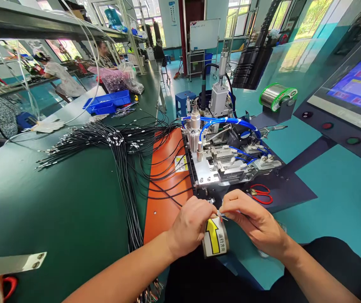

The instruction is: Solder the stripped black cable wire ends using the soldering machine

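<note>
I've got my left hand (pixel 193 225) and right hand (pixel 257 221) both pinched narrow on thin wire ends (pixel 223 217), fingertips basically together. Those ends sit by the yellow arrow label (pixel 212 239), near the metal machine (pixel 204 170).

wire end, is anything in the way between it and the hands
Nothing visible: the left hand and right hand meet at the wire end, no object between. The yellow-arrow label shows just below it in the picture, not between them.
</note>
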`<state>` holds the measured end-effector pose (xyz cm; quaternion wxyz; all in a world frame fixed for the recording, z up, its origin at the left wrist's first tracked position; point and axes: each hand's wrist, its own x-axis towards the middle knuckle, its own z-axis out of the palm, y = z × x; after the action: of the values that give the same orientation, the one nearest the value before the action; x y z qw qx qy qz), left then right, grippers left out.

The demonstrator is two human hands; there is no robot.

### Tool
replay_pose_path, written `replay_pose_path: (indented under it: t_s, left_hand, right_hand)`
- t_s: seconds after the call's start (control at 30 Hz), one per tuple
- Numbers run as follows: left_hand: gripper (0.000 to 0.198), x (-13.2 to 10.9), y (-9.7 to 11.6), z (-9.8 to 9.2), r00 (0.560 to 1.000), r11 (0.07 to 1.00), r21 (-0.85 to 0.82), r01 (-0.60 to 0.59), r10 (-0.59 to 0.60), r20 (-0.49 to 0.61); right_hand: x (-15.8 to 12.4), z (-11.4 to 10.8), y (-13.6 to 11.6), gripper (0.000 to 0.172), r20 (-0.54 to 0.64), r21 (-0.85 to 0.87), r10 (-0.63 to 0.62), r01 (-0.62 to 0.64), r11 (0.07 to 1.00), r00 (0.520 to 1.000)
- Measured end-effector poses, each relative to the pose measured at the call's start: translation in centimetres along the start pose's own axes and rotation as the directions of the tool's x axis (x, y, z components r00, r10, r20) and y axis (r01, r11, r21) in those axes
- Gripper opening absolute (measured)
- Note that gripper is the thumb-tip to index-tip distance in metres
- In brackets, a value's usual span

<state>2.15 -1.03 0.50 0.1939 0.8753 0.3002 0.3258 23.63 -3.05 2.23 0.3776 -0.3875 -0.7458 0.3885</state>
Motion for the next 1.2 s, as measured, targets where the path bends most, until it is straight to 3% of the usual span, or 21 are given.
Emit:
replay_pose_path:
  t_s: [0.27,0.43,0.6,0.73,0.83,0.93,1.0,1.2]
  left_hand:
    - [0.023,0.0,-0.1,0.0,0.998,0.999,0.026,-0.045,0.044,0.034]
    - [0.024,-0.1,-0.2,0.1,0.994,0.988,0.124,-0.094,0.086,0.063]
    - [0.015,-0.1,0.1,-0.3,0.990,0.967,0.213,-0.139,0.129,0.058]
    - [0.015,-0.2,0.2,-0.4,0.988,0.960,0.235,-0.151,0.154,0.003]
    - [0.012,-0.4,0.2,-0.2,0.994,0.974,0.204,-0.099,0.107,-0.027]
    - [0.014,-0.5,0.2,0.0,0.998,0.995,0.102,-0.008,0.014,-0.059]
    - [0.013,-0.4,0.2,0.1,0.997,0.998,0.050,0.027,-0.023,-0.079]
    - [0.011,-0.3,0.2,0.2,0.993,0.998,0.007,0.068,-0.067,-0.094]
  right_hand:
    - [1.2,-0.7,-0.2,0.021,0.145,-0.019,-0.026,0.029,0.999,0.989]
    - [2.2,-2.1,-0.6,0.021,0.284,-0.144,0.032,0.010,0.990,0.958]
    - [3.1,-2.9,-0.5,0.017,0.325,-0.195,0.077,-0.012,0.981,0.943]
    - [3.7,-2.7,-0.6,0.016,0.356,-0.239,0.194,-0.112,0.965,0.914]
    - [4.0,-2.4,-0.9,0.024,0.291,-0.212,0.291,-0.235,0.948,0.911]
    - [3.5,-2.4,-1.0,0.034,0.077,-0.129,0.371,-0.359,0.924,0.926]
    - [2.8,-2.2,-0.8,0.035,-0.035,-0.039,0.426,-0.427,0.903,0.904]
    - [0.4,-0.3,-0.1,0.038,-0.007,0.233,0.535,-0.519,0.822,0.845]
